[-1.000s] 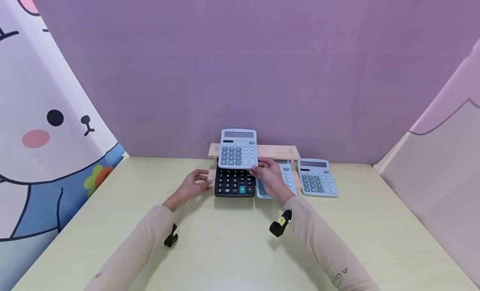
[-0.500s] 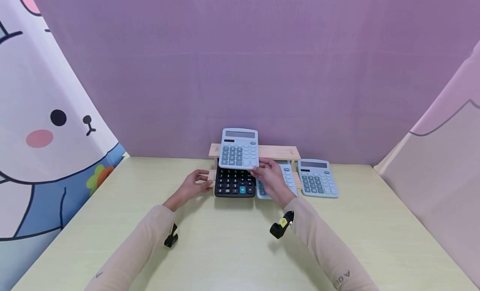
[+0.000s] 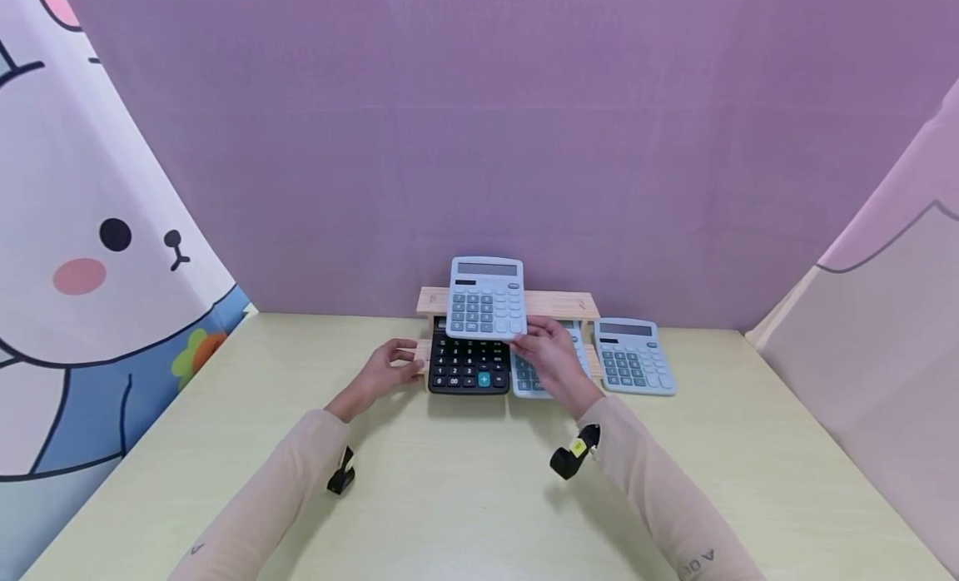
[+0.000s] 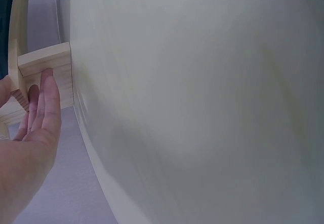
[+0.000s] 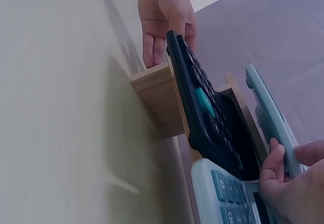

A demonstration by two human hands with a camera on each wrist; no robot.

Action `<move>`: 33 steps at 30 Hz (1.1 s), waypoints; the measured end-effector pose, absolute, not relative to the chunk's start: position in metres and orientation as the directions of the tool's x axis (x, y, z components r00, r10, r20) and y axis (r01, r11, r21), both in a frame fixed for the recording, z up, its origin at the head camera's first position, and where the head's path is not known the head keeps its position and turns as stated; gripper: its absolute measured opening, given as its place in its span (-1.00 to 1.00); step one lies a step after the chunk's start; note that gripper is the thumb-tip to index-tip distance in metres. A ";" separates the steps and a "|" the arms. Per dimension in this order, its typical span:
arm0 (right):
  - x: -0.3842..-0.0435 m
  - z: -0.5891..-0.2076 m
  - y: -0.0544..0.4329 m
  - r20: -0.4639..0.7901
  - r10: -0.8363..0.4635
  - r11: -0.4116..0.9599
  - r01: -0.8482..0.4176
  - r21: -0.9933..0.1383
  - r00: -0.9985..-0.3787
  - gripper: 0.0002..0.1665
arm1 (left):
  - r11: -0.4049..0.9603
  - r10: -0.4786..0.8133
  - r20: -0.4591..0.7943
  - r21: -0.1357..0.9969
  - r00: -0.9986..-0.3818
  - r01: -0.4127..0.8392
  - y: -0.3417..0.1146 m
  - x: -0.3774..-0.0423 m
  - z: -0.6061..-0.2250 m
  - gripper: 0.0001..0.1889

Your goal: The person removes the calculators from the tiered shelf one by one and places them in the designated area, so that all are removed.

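My right hand pinches the lower right corner of a light blue calculator, tilted in front of the upper board of a two-tier wooden rack. In the right wrist view, the thumb lies on its key side and the fingers behind. At the rack's left end, my left hand grips the lower board's end, thumb on one side and fingers under it. A black calculator leans on the lower tier, beside another blue calculator that the right hand partly covers.
A third light blue calculator sits right of the rack on the pale table. A purple backdrop rises behind the rack, with a cartoon-printed curtain on the left and a pale curtain at right.
My right hand has shifted slightly right, carrying the held blue calculator along the upper board. The left hand stays at the rack's left end.
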State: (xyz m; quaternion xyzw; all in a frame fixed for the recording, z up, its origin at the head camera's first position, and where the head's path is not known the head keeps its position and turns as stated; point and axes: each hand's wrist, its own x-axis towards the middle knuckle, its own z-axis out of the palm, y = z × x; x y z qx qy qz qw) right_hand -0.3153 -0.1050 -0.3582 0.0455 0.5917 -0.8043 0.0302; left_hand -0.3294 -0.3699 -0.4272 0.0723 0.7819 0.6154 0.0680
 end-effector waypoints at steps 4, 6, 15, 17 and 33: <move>-0.314 -0.357 -0.098 -0.112 0.006 -0.305 0.105 -0.947 -0.994 -0.51 | 0.227 0.198 -0.012 0.973 -0.980 0.034 -0.369 -0.329 -0.427 -0.48; -0.313 -0.357 -0.095 -0.113 0.008 -0.306 0.105 -0.946 -0.994 -0.50 | 0.226 0.199 -0.007 0.973 -0.980 0.039 -0.369 -0.329 -0.427 -0.48; -0.309 -0.356 -0.076 -0.103 0.001 -0.291 0.099 -0.952 -0.995 -0.51 | 0.214 0.194 -0.003 0.976 -0.981 0.040 -0.366 -0.329 -0.427 -0.48; -0.308 -0.357 -0.072 -0.096 -0.001 -0.304 0.092 -0.948 -0.995 -0.52 | 0.215 0.194 -0.004 0.976 -0.981 0.039 -0.366 -0.330 -0.427 -0.48; -0.299 -0.351 -0.039 -0.081 0.005 -0.321 0.075 -0.944 -0.997 -0.52 | 0.210 0.193 -0.005 0.977 -0.981 0.037 -0.366 -0.329 -0.427 -0.48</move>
